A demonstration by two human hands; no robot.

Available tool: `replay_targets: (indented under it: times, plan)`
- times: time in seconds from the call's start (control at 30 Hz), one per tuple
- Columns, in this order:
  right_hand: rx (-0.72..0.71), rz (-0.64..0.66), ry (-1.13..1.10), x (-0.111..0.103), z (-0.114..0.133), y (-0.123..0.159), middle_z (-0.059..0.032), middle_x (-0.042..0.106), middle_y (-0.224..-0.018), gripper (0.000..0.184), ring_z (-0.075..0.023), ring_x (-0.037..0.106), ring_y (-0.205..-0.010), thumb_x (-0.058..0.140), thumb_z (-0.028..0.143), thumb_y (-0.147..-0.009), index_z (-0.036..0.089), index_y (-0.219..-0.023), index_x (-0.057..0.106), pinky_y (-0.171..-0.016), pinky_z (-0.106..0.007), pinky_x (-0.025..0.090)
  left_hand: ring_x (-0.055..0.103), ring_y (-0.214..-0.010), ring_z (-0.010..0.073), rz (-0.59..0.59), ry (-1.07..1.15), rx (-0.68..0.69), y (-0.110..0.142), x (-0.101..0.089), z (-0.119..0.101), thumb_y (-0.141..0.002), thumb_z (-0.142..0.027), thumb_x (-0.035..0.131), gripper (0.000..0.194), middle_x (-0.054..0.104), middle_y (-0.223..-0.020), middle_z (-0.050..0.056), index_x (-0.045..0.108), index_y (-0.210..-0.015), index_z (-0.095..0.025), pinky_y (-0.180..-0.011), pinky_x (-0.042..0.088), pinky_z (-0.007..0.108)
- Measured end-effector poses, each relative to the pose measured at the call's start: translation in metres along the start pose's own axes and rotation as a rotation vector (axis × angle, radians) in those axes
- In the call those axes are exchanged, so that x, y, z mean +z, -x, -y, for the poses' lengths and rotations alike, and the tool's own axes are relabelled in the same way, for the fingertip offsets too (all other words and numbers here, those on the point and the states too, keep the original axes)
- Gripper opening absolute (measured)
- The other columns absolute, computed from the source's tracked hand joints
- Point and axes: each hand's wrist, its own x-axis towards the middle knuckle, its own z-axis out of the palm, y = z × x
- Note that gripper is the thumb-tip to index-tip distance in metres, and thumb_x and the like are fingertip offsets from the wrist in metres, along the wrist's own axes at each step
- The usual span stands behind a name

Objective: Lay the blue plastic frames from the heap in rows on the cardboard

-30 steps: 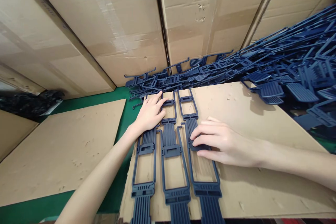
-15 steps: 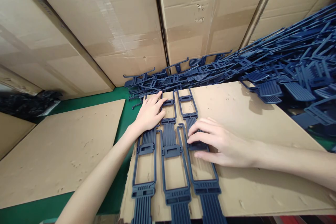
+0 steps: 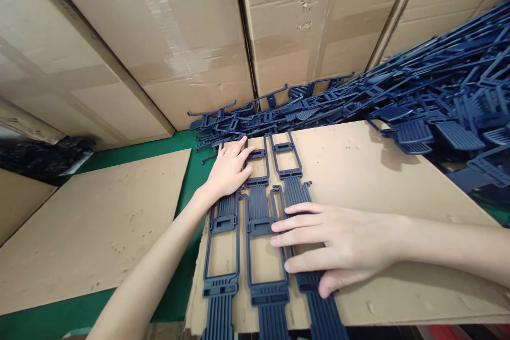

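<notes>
Far left, crumpled, glossy black plastic (image 3: pixel 64 154); next, a flat, dented cardboard sheet (image 3: pixel 119 223) on smooth green tabletop (image 3: pixel 185 141). Then left hand (image 3: pixel 228 170), palm down, unclenched, fingers splayed on the left strip (image 3: pixel 219 289): dark blue plastic, ribbed, with rectangular openings. Alongside, on a cardboard board (image 3: pixel 346 164), similar middle strip (image 3: pixel 270 295) and right strip (image 3: pixel 326 311). Over the latter, right hand (image 3: pixel 338 241), palm down, loosely open, fingers extended leftward. Farthest right, a spiky, tangled blue heap (image 3: pixel 450 95).
</notes>
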Motion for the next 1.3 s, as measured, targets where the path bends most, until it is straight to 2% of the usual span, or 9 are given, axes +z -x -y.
replay_targets:
  times: [1.3]
  plan:
    - [0.019,0.028,-0.066,0.0013,-0.0034,0.0034,0.0052,0.029,-0.141,0.039,-0.0092,0.024,-0.139,0.040,0.045,-0.096,0.025,-0.124,0.060,-0.121,-0.031,0.017,0.024,-0.141,0.0226,-0.020,0.000,0.015,-0.0003,0.0002,-0.0011,-0.091,-0.031,0.034,0.050,0.018,-0.155,0.005,0.041,-0.140,-0.024,-0.116,0.021,0.052]
